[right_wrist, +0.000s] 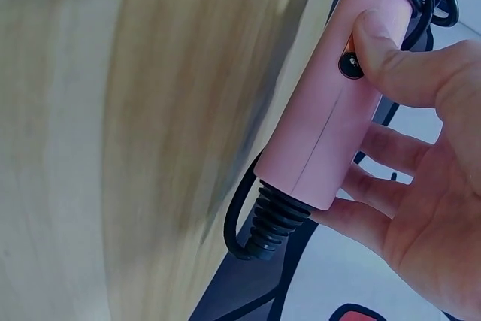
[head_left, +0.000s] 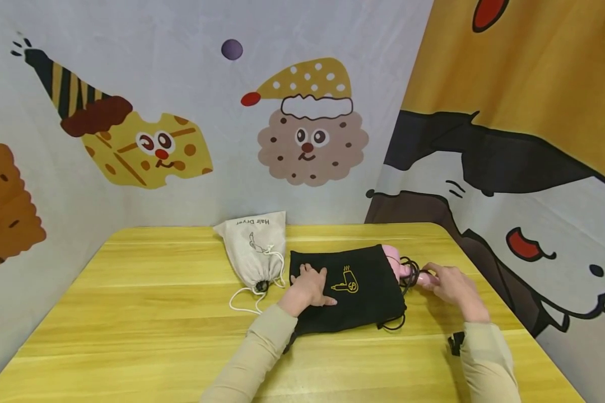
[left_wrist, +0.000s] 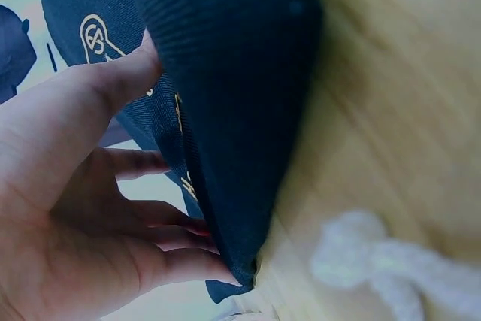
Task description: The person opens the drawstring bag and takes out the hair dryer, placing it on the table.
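A black drawstring pouch (head_left: 363, 296) with a yellow hair dryer print lies on the wooden table. Over its left part is my left hand (head_left: 308, 288), thumb and fingers spread and touching the cloth; in the left wrist view the pouch's fabric (left_wrist: 233, 95) bulges up beyond the fingertips. From the pouch's right side sticks out a pink hair dryer (head_left: 392, 258), the rest of it hidden inside. My right hand (head_left: 454, 285) holds its handle (right_wrist: 323, 125), thumb beside the small dark switch and fingers behind. A black cord (head_left: 409, 271) is looped round the handle.
Left of the black pouch lies a light "Hair Dryer" drawstring bag (head_left: 254, 246) with white strings (head_left: 242, 305). A small black piece (head_left: 455, 343) shows beside the right sleeve. Printed curtains (head_left: 181, 212) stand behind the table (head_left: 131, 313) and at its right.
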Demonstrator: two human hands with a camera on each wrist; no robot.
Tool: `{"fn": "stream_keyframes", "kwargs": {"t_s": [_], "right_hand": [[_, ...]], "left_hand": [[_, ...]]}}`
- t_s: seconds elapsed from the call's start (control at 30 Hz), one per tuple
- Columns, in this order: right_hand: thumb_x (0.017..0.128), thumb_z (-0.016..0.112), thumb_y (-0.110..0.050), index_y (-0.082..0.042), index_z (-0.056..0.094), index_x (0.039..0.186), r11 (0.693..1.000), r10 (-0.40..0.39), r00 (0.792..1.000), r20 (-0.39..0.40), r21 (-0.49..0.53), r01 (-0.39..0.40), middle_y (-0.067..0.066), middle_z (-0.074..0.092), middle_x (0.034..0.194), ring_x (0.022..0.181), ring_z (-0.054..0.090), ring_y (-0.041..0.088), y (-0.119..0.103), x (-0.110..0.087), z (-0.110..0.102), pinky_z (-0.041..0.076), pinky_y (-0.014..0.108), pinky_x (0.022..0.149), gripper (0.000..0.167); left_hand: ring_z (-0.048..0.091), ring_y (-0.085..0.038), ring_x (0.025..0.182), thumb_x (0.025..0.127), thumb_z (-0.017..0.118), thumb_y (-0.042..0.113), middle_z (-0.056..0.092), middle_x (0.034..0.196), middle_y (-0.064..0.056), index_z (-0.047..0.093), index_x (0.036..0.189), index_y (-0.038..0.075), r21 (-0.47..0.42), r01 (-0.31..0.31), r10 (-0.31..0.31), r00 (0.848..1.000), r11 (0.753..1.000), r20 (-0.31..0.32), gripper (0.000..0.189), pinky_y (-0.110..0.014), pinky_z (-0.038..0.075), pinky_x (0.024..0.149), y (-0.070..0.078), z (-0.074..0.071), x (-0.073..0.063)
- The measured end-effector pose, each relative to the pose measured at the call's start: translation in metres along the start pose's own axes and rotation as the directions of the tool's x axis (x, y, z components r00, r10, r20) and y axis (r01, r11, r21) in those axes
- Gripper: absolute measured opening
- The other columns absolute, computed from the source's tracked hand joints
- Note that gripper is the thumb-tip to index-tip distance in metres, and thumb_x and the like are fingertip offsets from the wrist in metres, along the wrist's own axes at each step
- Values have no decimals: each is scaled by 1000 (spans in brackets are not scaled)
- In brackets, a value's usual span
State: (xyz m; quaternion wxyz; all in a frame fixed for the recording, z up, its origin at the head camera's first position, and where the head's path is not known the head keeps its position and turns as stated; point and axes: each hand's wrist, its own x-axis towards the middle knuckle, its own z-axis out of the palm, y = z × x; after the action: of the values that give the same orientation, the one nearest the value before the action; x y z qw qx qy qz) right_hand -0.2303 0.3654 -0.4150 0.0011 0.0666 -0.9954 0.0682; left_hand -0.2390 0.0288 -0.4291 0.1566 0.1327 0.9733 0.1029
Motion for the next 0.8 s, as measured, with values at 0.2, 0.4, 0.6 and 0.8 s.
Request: {"fn": "stream_keyframes", "kwargs": {"t_s": [0.2, 0.4, 0.6, 0.8], "right_hand": [[83, 70, -20, -10, 62, 115, 1000, -3, 1000, -10, 2, 3, 16, 64, 89, 74, 53, 26, 1, 1, 0, 41, 38, 57, 35], [84, 70, -20, -9, 62, 115, 1000, 3, 1000, -19, 3, -3, 20, 65, 95, 76, 56, 28, 2, 0, 1, 42, 38, 56, 34], [84, 70, -20, -8, 61, 114, 1000, 7, 1000, -25, -4, -7, 25, 66, 102, 85, 62, 36, 5, -3, 0, 47, 45, 59, 34], [84, 68, -17, -6, 58, 117, 997, 71, 997, -9, -21, -71, 28, 64, 101, 79, 60, 36, 8, -7, -3, 44, 43, 55, 36]], "left_hand": [[25, -40, 143, 78, 68, 56, 26, 152, -26, 32, 149, 18, -11, -5, 5, 1000, 1000, 2, 88, -59, 36, 107, 0, -1, -1], [27, -39, 143, 78, 68, 57, 28, 152, -25, 33, 148, 19, 2, -4, 4, 1000, 1000, -3, 87, -58, 37, 106, 1, 0, -1], [26, -39, 143, 78, 68, 57, 28, 152, -25, 33, 148, 19, -1, -5, 5, 1000, 1000, -4, 87, -58, 37, 107, 2, 0, 0], [25, -40, 143, 79, 67, 57, 27, 152, -26, 34, 148, 19, 8, 6, -6, 1000, 1000, 5, 85, -59, 37, 106, 2, 0, 1]]}}
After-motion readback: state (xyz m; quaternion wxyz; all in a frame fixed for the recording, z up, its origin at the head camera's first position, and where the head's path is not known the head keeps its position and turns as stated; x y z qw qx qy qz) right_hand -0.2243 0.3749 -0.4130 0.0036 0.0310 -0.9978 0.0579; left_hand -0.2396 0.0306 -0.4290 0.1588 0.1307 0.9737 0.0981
